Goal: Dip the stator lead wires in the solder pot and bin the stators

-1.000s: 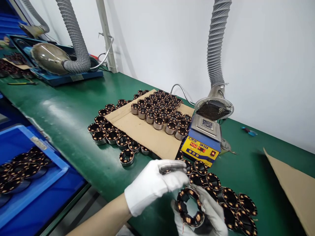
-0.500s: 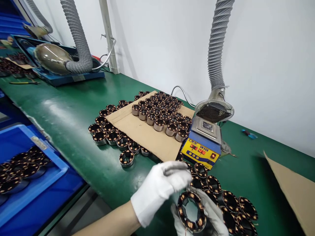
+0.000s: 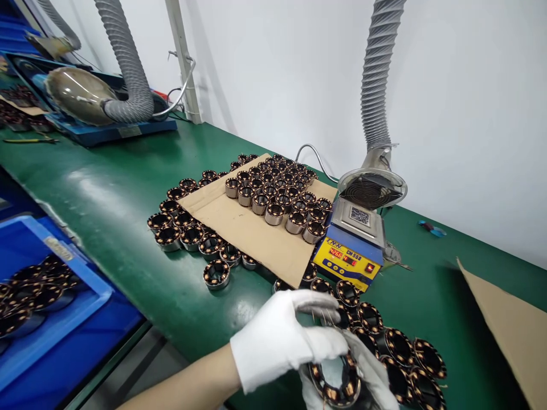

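My right hand [image 3: 371, 370], in a grey-white glove, is wrapped round a motor stator [image 3: 335, 393], a ring with copper windings along its rim. The ring's open face is tilted up towards me. My left hand [image 3: 290, 333], in a white glove, reaches over the stator's top edge. Its thumb and fingers are apart, with thin copper wire ends [image 3: 327, 319] showing between them. The thumb covers part of the stator's upper rim. More stators [image 3: 398, 348] stand on the green bench just beyond and to the right of my right hand.
A cardboard sheet [image 3: 239, 228] bears rows of stators, with more around it. Behind my hands stands a blue and yellow solder pot [image 3: 348, 262] under an extraction hose [image 3: 378, 85]. Another cardboard sheet [image 3: 504, 324] rises at right. A blue crate [image 3: 98, 285] holds stators at lower left.
My left hand has moved slightly right and down, its thumb now over the stator's rim and its fingers spread round the wire ends. The right hand still holds the stator.
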Demonstrator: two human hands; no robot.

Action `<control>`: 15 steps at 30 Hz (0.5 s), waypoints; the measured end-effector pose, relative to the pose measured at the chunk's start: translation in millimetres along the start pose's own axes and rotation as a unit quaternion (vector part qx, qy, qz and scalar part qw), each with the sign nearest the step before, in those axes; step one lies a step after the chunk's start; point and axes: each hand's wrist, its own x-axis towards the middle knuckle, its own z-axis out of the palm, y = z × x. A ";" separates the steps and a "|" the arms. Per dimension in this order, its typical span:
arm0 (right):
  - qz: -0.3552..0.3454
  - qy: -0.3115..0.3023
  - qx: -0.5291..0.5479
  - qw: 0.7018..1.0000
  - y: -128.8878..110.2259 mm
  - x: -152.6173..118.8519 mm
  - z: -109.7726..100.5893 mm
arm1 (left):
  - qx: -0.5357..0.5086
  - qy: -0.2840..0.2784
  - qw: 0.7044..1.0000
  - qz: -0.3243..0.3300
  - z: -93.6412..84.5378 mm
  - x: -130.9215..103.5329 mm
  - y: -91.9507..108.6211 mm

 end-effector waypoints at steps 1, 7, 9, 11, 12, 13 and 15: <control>-0.019 -0.003 -0.020 1.000 0.5 0.4 -0.2 | 0.023 -0.012 1.000 -0.013 2.6 -1.2 -1.2; -0.081 -0.005 -0.069 0.994 8.3 -3.9 -0.5 | 0.054 0.030 0.998 -0.022 5.1 1.7 0.5; -0.049 -0.012 -0.056 0.997 12.2 1.3 -6.1 | 0.065 0.040 0.997 0.017 -4.3 1.6 -1.1; 0.028 -0.047 -0.032 0.998 16.2 18.3 -17.3 | 0.113 0.075 0.988 0.070 -20.4 -3.0 -10.9; 0.074 -0.074 -0.016 0.994 17.8 32.2 -24.4 | 0.167 0.106 0.974 0.109 -30.7 -7.0 -19.9; 0.119 -0.108 0.003 0.987 18.8 49.5 -31.8 | 0.239 0.140 0.948 0.155 -41.9 -11.7 -31.7; 0.184 -0.182 0.047 0.965 18.1 91.8 -44.5 | 0.437 0.186 0.821 0.316 -64.2 -21.8 -61.3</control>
